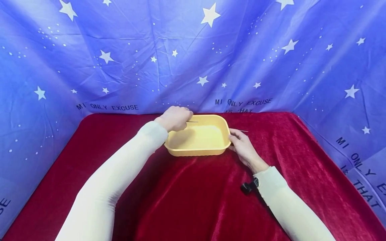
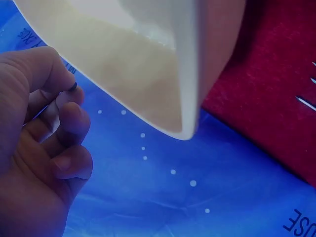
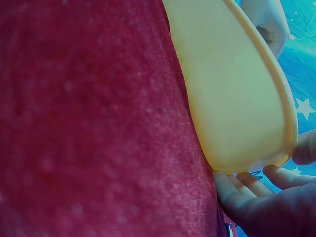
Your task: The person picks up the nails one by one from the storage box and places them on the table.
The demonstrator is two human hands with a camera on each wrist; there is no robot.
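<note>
A yellow plastic basin (image 1: 197, 152), rectangular with rounded corners, stands at the far middle of the red cloth. My right hand (image 1: 242, 147) holds its right end; in the right wrist view the thumb (image 3: 305, 148) is at the rim and the fingers press the outer wall. Over the basin's back left part, my left hand (image 1: 176, 118) pinches a thin dark rod-like piece (image 1: 193, 122), its end pointing right. The left wrist view shows only a small dark tip (image 2: 74, 86) between the fingers; I cannot tell its kind.
Several thin metal pieces (image 2: 306, 102) lie on the red cloth (image 1: 187, 201) beyond the basin's right end; one slim piece (image 1: 242, 131) shows past my right fingers. A blue star-printed curtain (image 1: 181, 73) stands behind the table. A black wrist camera (image 1: 248, 186) sits by my right cuff.
</note>
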